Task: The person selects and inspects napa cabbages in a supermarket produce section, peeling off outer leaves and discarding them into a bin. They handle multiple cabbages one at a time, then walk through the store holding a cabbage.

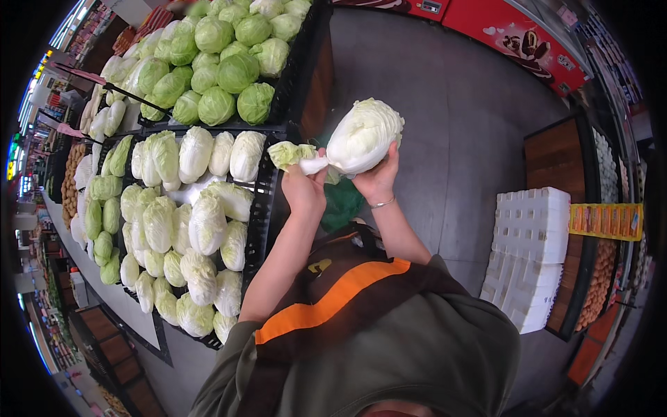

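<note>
My right hand (379,177) holds a napa cabbage (366,136) from below and the right side, its white base turned towards my left hand. My left hand (306,190) grips a loose cabbage leaf (295,157) with a white stem, beside the base of the head. The leaf's stem end meets the base; whether it is still attached I cannot tell. Below the cabbage, partly hidden by my hands, is a green mesh bag (341,204). At the left, napa cabbages (207,221) lie in rows on the black-edged display stand.
Round green cabbages (238,73) are piled on the stand at the upper left. The stand's black crate edge (259,208) runs close to my left forearm. White foam boxes (525,255) are stacked at the right, beside a wooden egg display (555,167). A red freezer (516,39) stands at the top right.
</note>
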Available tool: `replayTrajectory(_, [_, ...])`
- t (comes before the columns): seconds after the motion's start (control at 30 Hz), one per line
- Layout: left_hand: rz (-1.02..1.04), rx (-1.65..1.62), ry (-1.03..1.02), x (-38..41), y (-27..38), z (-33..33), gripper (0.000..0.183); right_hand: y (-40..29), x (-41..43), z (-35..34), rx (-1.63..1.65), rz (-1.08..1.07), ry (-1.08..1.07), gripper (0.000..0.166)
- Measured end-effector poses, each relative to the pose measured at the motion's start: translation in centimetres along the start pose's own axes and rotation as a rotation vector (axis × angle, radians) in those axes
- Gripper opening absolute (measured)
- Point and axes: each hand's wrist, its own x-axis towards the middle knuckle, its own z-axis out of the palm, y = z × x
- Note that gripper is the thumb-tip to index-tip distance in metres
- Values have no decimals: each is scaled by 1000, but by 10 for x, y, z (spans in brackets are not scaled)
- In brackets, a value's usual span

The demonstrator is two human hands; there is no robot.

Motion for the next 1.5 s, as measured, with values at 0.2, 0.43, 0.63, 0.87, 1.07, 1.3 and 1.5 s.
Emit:
replayTrajectory(0.2, [-420,-61,208,45,-23,-74,31,-28,-20,-25,80,90,-30,96])
replayTrajectory(0.43, [-842,679,106,64,-57,-163,33,-94,-55,-54,-135,94,-32,99])
replayTrajectory(0.63, [-647,562,-57,102,-52,-135,66,-98,-66,-66,-217,147,23,98])
replayTrajectory(0.87, [-365,610,-26,55,-16,-106,51,-69,-47,-51,-299,302,-6,89])
replayTrajectory(1.07, [-10,655,-658,-36,31,-56,101,-22,-35,18,-736,392,-101,83])
replayTrajectory(1.3, [-144,159,-556,-17,48,-112,115,6,-49,71,-1084,465,-249,84])
replayTrajectory(1.5, [-472,-803,-678,-16,46,-153,88,6,-57,104,-1009,567,-280,41])
